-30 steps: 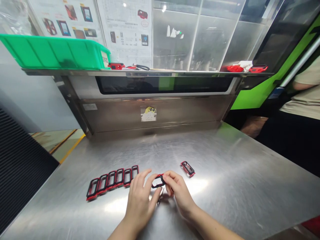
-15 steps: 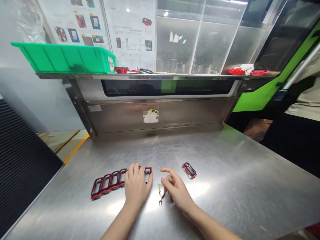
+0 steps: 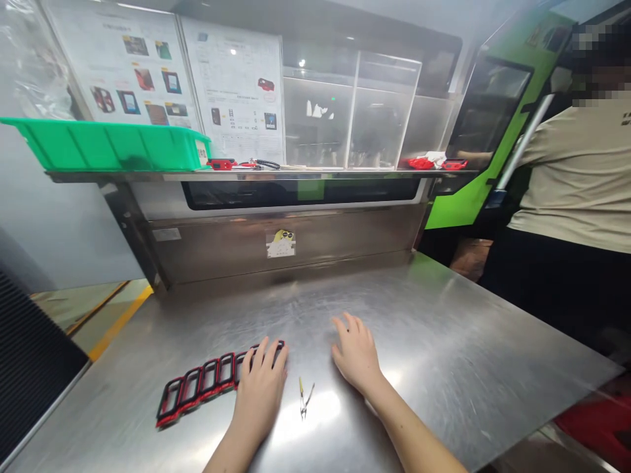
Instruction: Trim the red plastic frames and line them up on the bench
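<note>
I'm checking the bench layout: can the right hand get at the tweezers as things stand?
Probably yes: the right hand rests close beside the tweezers on the steel bench, and nothing appears to lie between them.

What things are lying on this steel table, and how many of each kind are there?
On the steel table:
Red-and-black frames: at least 6 (the left hand covers part of the row)
Small pointed metal tool with a yellow end: 1
Total: at least 7
</note>
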Motion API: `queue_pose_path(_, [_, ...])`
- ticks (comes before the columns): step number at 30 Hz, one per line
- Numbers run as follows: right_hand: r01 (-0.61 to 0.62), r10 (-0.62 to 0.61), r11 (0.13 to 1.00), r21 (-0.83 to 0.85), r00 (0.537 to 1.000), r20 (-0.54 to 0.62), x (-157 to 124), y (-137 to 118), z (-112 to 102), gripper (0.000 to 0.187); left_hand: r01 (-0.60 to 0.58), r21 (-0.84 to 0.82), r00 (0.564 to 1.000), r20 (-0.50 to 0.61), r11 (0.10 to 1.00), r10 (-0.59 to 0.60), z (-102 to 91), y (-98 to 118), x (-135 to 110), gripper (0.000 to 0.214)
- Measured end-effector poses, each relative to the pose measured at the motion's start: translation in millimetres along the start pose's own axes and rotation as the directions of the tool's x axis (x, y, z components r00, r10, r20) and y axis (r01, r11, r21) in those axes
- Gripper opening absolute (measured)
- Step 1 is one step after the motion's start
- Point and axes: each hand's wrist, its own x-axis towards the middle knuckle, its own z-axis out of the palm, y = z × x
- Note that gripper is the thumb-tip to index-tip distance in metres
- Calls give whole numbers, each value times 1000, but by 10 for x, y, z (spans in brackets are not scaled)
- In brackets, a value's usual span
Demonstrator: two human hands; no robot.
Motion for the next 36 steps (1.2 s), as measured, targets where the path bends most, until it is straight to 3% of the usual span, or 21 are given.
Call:
queue_pose_path(6, [-73, 74, 997, -6, 989, 127, -1, 90, 3, 71, 117, 44, 993, -37, 992, -115, -1, -29, -38, 33])
queue_pose_path(9, [-34, 22, 995, 94, 992, 123, -2, 50, 3, 68, 177, 3, 981, -78, 984, -176, -7, -14, -52, 34])
queue_pose_path(11, [16, -49, 959, 282, 993, 110, -12, -20, 30, 61, 212, -93, 972, -78, 973, -220, -33, 8, -51, 36])
queue_pose_path(12, [33, -89, 894, 447, 990, 107, -24, -64, 54, 58, 227, -165, 969, -66, 960, -240, -50, 21, -48, 37])
queue_pose_path(13, [34, -130, 768, 640, 986, 105, -44, -111, 86, 57, 241, -247, 965, -46, 939, -259, -68, 33, -45, 38])
queue_pose_path(14, [12, -171, 583, 812, 979, 109, -70, -158, 121, 57, 256, -337, 960, -24, 906, -279, -83, 45, -43, 38])
queue_pose_path(16, [-70, -246, 232, 970, 961, 128, -136, -240, 189, 59, 280, -525, 949, 23, 804, -315, -104, 67, -44, 40])
queue_pose_path(18, [-145, -306, 67, 987, 939, 159, -202, -295, 237, 60, 309, -692, 934, 92, 652, -344, -110, 89, -54, 43])
queue_pose_path(20, [-190, -345, -6, 982, 922, 176, -255, -322, 254, 61, 362, -788, 911, 187, 499, -366, -114, 113, -68, 48])
queue_pose_path(22, [-202, -364, -32, 979, 914, 177, -290, -335, 245, 62, 421, -813, 886, 274, 403, -374, -127, 139, -78, 52])
queue_pose_path(26, [-201, -363, -10, 980, 913, 184, -328, -354, 198, 61, 463, -828, 863, 337, 318, -376, -188, 196, -73, 59])
queue_pose_path(29, [-216, -367, 52, 975, 904, 220, -340, -366, 157, 61, 475, -851, 841, 362, 226, -402, -231, 240, -61, 61])
queue_pose_path(32, [-129, -392, 143, 981, 903, 176, -341, -368, 92, 57, 502, -857, 807, 414, 119, -421, -245, 264, -59, 61])
queue_pose_path(36, [-71, -493, 190, 979, 856, 157, -349, -350, 9, 60, 495, -868, 793, 436, 32, -425, -219, 241, -50, 61])
